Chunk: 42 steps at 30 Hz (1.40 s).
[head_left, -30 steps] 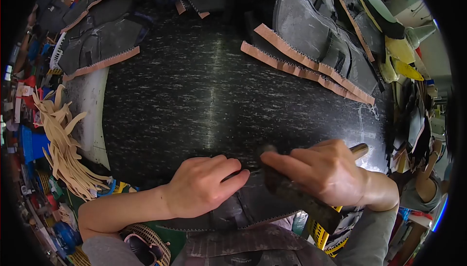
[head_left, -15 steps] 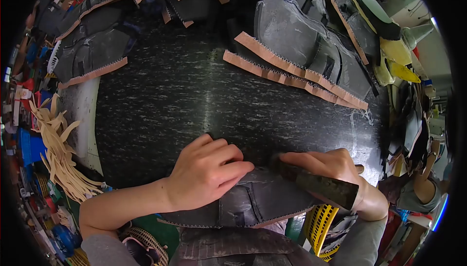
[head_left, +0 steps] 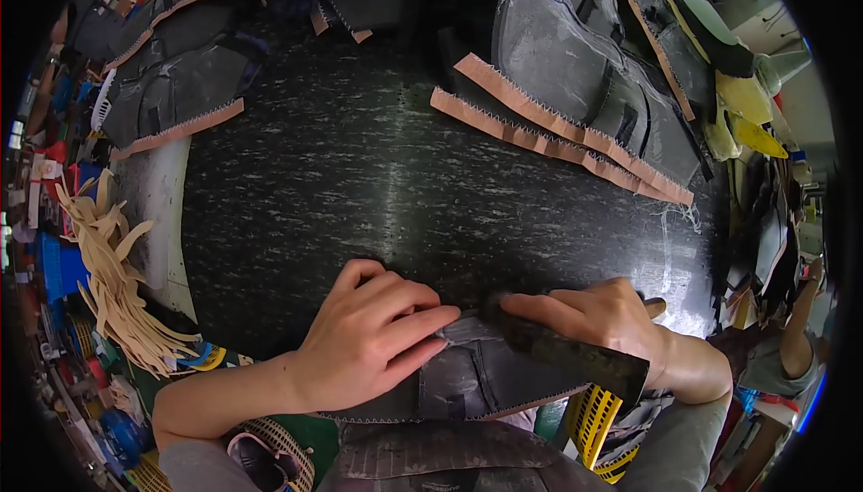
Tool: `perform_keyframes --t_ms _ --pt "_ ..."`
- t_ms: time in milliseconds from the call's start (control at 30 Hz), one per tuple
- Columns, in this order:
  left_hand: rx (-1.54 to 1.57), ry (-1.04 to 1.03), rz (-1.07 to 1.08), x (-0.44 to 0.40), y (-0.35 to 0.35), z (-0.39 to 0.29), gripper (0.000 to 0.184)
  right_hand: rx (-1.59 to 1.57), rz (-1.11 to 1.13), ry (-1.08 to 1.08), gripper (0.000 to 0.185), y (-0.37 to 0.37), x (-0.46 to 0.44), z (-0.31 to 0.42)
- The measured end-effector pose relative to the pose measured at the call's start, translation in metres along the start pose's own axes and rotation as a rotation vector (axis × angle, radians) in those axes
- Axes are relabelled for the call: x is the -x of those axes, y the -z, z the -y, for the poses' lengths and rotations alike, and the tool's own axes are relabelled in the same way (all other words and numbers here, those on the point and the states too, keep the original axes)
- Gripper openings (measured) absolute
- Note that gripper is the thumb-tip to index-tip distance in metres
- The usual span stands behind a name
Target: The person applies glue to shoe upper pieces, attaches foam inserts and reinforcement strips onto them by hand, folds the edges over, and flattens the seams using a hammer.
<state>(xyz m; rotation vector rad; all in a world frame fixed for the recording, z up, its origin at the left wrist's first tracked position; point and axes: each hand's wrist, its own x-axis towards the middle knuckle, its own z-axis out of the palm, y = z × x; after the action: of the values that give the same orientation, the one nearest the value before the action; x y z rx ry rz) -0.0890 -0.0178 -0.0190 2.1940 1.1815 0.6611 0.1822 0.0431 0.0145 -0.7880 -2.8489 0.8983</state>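
Observation:
A black leather upper piece (head_left: 512, 368) with zigzag-stitched tan edging lies at the near edge of the dark work surface, above my lap. My left hand (head_left: 373, 335) is closed at its upper edge, thumb and fingertips pinching the folded rim. My right hand (head_left: 593, 317) grips a dark, worn hammer (head_left: 575, 348) with a long flared metal head; a wooden handle end shows behind the hand. The rounded end of the head is at the upper's top edge, close to my left fingertips; whether it touches cannot be made out.
More black uppers with tan edging (head_left: 575, 69) lie at the back right and back left (head_left: 180, 87). A bundle of tan strips (head_left: 117, 285) hangs at the left. A yellow basket (head_left: 593, 424) stands below right. Another person's arm (head_left: 796, 339) shows at far right.
My left hand has shifted slightly down, and the hammer has moved a little left toward its fingertips. The whole view has shifted slightly as well.

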Motion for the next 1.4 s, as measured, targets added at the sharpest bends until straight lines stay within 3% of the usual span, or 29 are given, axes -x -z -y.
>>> perform_keyframes --t_ms 100,167,367,400,467,500,633,867,900,1000,1133,1200,1333,1400 --pt "-0.06 -0.111 -0.069 0.006 -0.011 0.0 0.026 -0.095 -0.061 0.02 0.046 0.007 -0.005 0.003" --pt "-0.23 -0.25 -0.047 0.011 -0.015 0.0 0.026 0.008 -0.122 0.037 0.044 0.007 -0.007 0.007" --pt "-0.578 -0.385 0.044 0.012 -0.014 -0.012 0.029 0.097 -0.051 0.09 0.041 0.002 -0.019 0.017" --pt "-0.578 -0.381 0.043 0.013 -0.012 -0.009 0.029 0.136 -0.007 0.119 0.041 -0.001 -0.019 0.019" --pt "-0.1 -0.089 -0.063 0.015 -0.004 0.001 0.032 0.156 -0.018 0.137 0.043 -0.003 -0.017 0.017" --pt "-0.116 -0.042 -0.046 0.014 0.003 0.001 0.028 0.14 -0.019 0.125 0.043 -0.002 -0.017 0.015" --pt "-0.127 -0.094 -0.097 0.021 -0.01 0.005 0.029 0.091 -0.128 0.103 0.045 0.009 -0.028 0.019" --pt "-0.268 -0.256 -0.169 0.028 -0.016 0.009 0.027 0.081 -0.058 0.147 0.036 0.003 -0.041 0.022" --pt "-0.281 -0.278 -0.162 0.028 -0.015 0.008 0.026 0.123 0.029 0.155 0.035 0.0 -0.042 0.025" --pt "-0.308 -0.287 -0.135 0.027 -0.012 0.004 0.018 0.096 -0.036 0.161 0.035 0.016 -0.048 0.027" --pt "-0.164 -0.232 -0.203 0.032 -0.012 0.012 0.019 0.142 0.068 0.183 0.032 0.005 -0.046 0.031" --pt "-0.05 -0.089 -0.14 0.039 0.0 0.015 0.03 0.116 0.038 0.168 0.031 0.005 -0.045 0.026" --pt "-0.151 -0.105 -0.173 0.04 0.001 0.012 0.032 0.051 -0.092 0.146 0.03 0.004 -0.051 0.029" --pt "-0.173 -0.111 -0.17 0.041 0.0 0.014 0.033 0.069 -0.045 0.158 0.029 -0.001 -0.054 0.031"
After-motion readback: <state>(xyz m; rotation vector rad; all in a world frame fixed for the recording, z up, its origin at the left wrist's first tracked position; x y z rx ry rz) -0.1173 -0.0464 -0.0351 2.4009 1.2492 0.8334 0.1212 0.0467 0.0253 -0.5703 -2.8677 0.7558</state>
